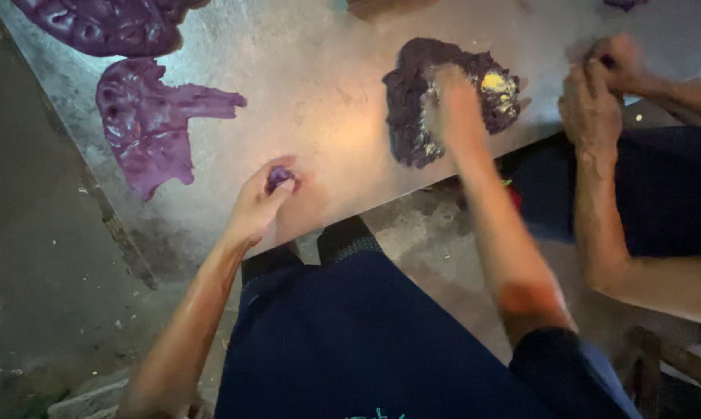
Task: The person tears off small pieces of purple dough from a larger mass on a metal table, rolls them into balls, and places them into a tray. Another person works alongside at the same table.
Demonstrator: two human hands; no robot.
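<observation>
Two hands: left grip [261,203] around soft purple lump [279,178], right [451,105] blurred, grip unclear.

Bare desk [319,101] lies open between the purple dough sheet [153,124] at the left and the dark filling heap [443,97] at the right. The right hand [451,105] covers part of that heap. A co-worker's hands [599,85] crowd the far right corner. The left hand [269,198] occupies the near edge.
</observation>
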